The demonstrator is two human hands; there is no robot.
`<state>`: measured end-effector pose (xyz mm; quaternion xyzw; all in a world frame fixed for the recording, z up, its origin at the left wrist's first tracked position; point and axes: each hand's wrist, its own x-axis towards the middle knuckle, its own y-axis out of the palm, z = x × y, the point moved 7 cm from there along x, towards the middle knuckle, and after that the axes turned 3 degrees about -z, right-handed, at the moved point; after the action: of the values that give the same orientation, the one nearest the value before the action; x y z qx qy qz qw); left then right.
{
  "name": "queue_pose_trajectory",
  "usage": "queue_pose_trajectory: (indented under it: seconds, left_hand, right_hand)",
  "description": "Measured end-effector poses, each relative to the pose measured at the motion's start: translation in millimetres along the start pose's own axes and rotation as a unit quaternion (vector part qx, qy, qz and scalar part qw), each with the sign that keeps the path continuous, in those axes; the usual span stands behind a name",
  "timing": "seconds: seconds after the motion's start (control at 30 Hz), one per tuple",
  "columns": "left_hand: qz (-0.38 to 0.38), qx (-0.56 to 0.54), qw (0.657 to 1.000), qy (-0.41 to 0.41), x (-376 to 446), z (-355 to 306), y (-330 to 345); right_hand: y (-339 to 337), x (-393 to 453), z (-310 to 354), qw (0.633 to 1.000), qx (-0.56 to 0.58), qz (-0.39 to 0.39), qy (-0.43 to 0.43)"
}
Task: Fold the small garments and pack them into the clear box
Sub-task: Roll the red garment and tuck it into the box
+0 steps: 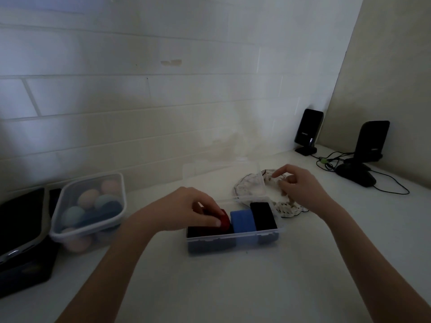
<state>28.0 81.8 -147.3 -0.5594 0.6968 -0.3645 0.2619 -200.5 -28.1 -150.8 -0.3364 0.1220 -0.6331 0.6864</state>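
Observation:
The clear box (pixel 235 240) sits mid-table with its lid (pixel 221 180) standing open behind it. Inside lie a folded blue garment (pixel 242 221), a folded black garment (pixel 263 215) to its right and a dark one (pixel 205 230) at the left end. My left hand (pixel 196 209) is over the box's left part, fingers closed on a folded red garment (pixel 224 220). Behind the box's right end lies a white patterned garment (pixel 268 194), spread flat and partly hidden by the lid. My right hand (pixel 296 185) rests on it, fingers pinching its fabric.
A lidded clear tub (pixel 88 210) of pastel balls stands at the left, beside a dark case (pixel 21 241). Two black speakers (pixel 307 131) (pixel 368 148) with cables (pixel 391 183) stand at the back right against the wall. White tabletop (pixel 233 287) stretches in front.

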Motion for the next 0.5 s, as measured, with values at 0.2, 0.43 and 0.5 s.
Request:
queue_pose_trajectory:
  seconds: [0.2, 0.43, 0.5]
  left_hand:
    - [0.005, 0.168, 0.986, 0.001, 13, 3, 21]
    - [-0.023, 0.065, 0.998, -0.014, 5, -1, 2]
    - [-0.042, 0.118, 0.992, -0.005, 5, 0, -6]
  right_hand:
    - [-1, -13, 27, 0.995, 0.025, -0.076, -0.056]
    - [70, -64, 103, 0.957, 0.001, 0.179, -0.229]
    - [92, -65, 106, 0.943, -0.063, 0.216, -0.245]
